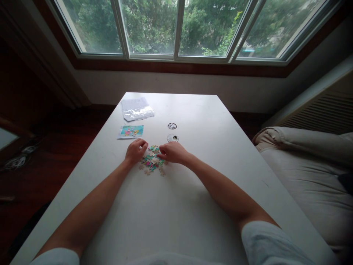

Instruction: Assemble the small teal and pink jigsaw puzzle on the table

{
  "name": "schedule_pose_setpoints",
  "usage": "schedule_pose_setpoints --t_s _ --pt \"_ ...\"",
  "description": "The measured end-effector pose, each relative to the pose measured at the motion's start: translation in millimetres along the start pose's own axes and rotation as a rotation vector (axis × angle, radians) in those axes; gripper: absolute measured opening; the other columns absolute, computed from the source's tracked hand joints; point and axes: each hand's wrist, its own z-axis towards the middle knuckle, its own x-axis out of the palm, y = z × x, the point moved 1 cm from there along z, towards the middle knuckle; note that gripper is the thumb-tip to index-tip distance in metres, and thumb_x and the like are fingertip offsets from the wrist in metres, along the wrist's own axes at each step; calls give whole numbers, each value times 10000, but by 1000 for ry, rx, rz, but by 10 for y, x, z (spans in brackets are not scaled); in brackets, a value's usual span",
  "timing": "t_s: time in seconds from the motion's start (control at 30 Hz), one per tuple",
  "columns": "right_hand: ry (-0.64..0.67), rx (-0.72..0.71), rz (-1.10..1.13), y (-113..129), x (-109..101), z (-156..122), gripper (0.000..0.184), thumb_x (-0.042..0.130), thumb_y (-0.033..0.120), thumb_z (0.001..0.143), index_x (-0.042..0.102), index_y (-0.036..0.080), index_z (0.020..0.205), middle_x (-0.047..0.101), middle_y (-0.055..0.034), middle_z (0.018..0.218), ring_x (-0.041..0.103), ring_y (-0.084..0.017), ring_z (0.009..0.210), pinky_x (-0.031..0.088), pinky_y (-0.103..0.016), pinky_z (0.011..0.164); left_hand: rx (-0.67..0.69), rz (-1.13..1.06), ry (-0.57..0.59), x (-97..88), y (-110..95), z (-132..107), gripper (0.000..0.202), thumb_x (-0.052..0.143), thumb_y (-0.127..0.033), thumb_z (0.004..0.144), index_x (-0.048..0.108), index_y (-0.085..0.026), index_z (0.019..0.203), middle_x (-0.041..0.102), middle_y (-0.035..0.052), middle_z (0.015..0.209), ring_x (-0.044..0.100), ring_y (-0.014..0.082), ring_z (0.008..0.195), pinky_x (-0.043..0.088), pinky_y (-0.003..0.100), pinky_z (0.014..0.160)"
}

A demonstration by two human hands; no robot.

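A small heap of colourful jigsaw pieces [152, 161] lies on the white table [193, 191], turquoise, pink and tan. My left hand [135, 150] rests at the heap's left edge with its fingers curled inward onto the pieces. My right hand [173, 152] sits at the heap's right edge, fingers bent and pressed together over the pieces. Whether either hand pinches a piece is hidden. A printed picture card [130, 131] with cartoon figures lies just beyond my left hand.
A clear plastic bag [137, 109] lies at the table's far left. Two round cable holes [172, 132] sit in the tabletop beyond the heap. A pale sofa [309, 165] stands to the right, dark wooden floor to the left, windows ahead.
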Motion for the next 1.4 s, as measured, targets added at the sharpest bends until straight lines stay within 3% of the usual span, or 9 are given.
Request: schedule_pose_setpoints --t_s 0.07,0.17,0.27,0.4,0.7,0.87,1.1,1.4 --pt "152 -39 -28 102 -33 -88 438 711 598 795 648 205 614 622 -51 579 563 -162 564 289 -278 565 -35 -35 -9 6 34 6 223 539 -349 912 664 -230 771 676 36 858 597 210 845 449 340 841" --pt "222 -75 -69 253 -8 -202 447 755 626 721 652 212 587 644 -65 593 602 -187 578 312 -281 555 -97 -116 -19 39 70 1 202 571 -361 886 681 -230 778 685 26 837 596 208 833 449 339 836" --pt "225 -45 -116 369 45 -252 310 785 518 698 706 221 656 695 -86 661 653 -215 641 367 -283 574 -167 -246 -21 70 89 -4 253 555 -416 893 693 -220 811 698 22 814 613 200 807 470 324 795" --pt "227 -50 -165 450 61 -248 91 694 297 743 750 224 746 740 -114 761 688 -237 693 416 -297 601 -216 -478 -17 97 81 5 394 464 -514 929 677 -186 882 723 63 907 660 201 890 519 320 828" --pt "208 -36 -210 414 34 -187 121 613 208 795 730 204 823 749 -136 834 693 -252 752 414 -302 630 -287 -768 -12 106 112 34 467 404 -549 931 644 -153 989 719 126 1007 687 201 880 564 380 841" --pt "62 -25 -95 209 57 -74 117 611 240 824 691 232 909 733 -80 815 646 -212 714 353 -276 633 -278 -715 -17 94 142 48 354 484 -482 917 640 -165 941 706 84 947 660 168 802 548 331 783" --pt "-145 19 339 -91 226 88 161 559 184 847 660 208 969 622 35 702 494 -100 613 301 -211 611 -160 -500 92 114 67 -10 243 648 -406 848 708 -186 933 711 38 884 640 178 815 508 291 747" --pt "-232 -1 548 -115 355 111 139 571 180 832 669 191 930 519 66 638 420 -79 582 284 -197 590 -6 -331 163 54 -116 -58 242 646 -424 893 708 -191 919 697 26 859 624 163 794 483 267 718"
